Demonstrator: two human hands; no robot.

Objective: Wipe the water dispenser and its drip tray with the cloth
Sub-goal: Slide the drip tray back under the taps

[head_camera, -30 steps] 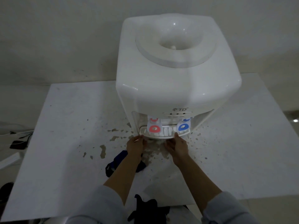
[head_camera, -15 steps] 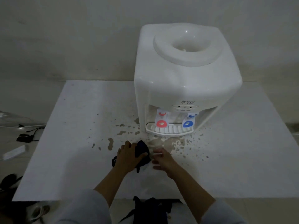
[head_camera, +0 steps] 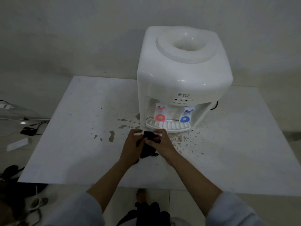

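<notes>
A white water dispenser stands on the far right part of a white table. It has a red tap and a blue tap, and its white slotted drip tray sits under them at the front. Just in front of the tray, a dark blue cloth is bunched between both hands. My left hand grips its left side. My right hand pinches its top right. Part of the cloth is hidden by my fingers.
Brown stains and splashes spot the table around the dispenser's front. On the floor to the left lie cables and a small black box. A wall stands right behind the dispenser. My feet show below the table's near edge.
Both hands left the drip tray and came back toward me. The left hand picked up the dark cloth from the table, and the right hand has now joined it on the cloth.
</notes>
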